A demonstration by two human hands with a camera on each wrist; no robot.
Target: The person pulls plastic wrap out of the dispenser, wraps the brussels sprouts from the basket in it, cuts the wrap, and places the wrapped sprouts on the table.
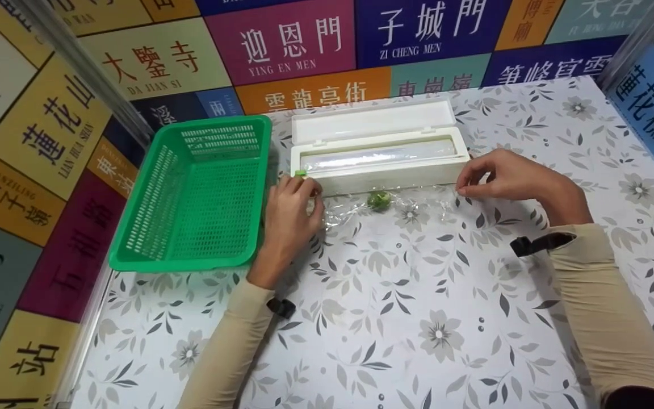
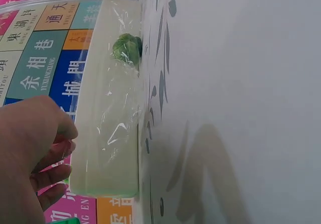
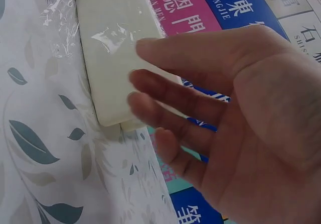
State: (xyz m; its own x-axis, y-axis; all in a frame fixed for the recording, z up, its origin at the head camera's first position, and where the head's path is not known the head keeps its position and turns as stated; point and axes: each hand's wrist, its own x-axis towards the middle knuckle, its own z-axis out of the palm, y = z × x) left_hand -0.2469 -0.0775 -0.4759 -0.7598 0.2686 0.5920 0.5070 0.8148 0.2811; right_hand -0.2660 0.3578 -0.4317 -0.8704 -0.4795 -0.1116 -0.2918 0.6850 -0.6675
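Note:
A white box [image 1: 389, 176] with its lid [image 1: 372, 122] raised holds a roll of clear cling film [image 1: 384, 156]. Loose film [image 1: 344, 215] spreads along the box's front, glinting. A small round green leafy vegetable [image 1: 378, 200] sits at the box's front; film overlaps it in the left wrist view. At the box's left front corner, my left hand [image 1: 296, 213] pinches the film edge with curled fingers. My right hand [image 1: 508, 179] is at the right end, thumb and forefinger together at the film; in the right wrist view its other fingers [image 3: 170, 116] are loosely bent.
An empty green plastic basket [image 1: 191, 199] stands left of the box, close beside my left forearm. A small bright green piece [image 1: 300, 172] shows at the box's left end. Flower-patterned cloth [image 1: 435, 335] covers the table, and printed panels [image 1: 281, 45] wall its back and sides.

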